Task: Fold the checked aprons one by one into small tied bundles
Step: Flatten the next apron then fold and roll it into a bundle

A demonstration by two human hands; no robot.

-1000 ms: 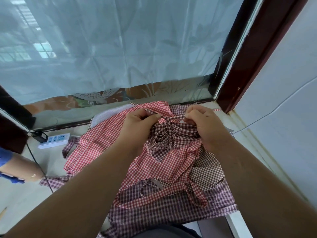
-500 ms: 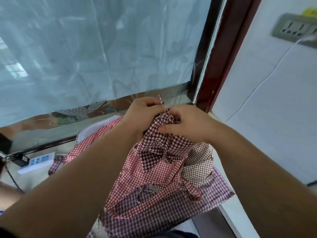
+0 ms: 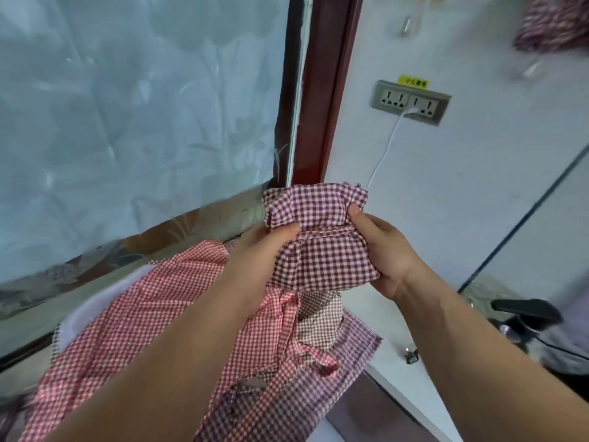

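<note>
Bundle: the dark-red checked bundle (image 3: 322, 250) is up in the air between my 2 hands, above the pile and in front of the white wall.
Band: a strip of the same cloth (image 3: 328, 232) runs across its middle, cinching it so the top flares out above and the body puffs below.
Left hand (image 3: 264, 250): curled round the bundle's left side, thumb pressed on the front just at the band.
Right hand (image 3: 385, 253): gripping the right side, thumb on the upper edge, fingers tucked behind where I cannot see them.
Why held so: I judge a grip on both ends of the band keeps the folds from springing open while I check the tie.
Pile: a red checked apron (image 3: 153, 314) lies spread below my left arm, a brown checked piece (image 3: 318, 317) sits under the bundle, and a purple checked apron (image 3: 318, 387) lies lowest, its corner hanging over the desk (image 3: 392, 371) edge.
Stage: this 1 looks about done; at least 3 loose pieces wait.
Next: it wants setting aside, clear of the pile, so I do not fold over it.
Risk: I cannot see a knot, so the band may slip if I let go carelessly.
Nearby: a wall socket (image 3: 411, 102) with a white cable (image 3: 387, 148) is behind the bundle, not touching it.
</note>
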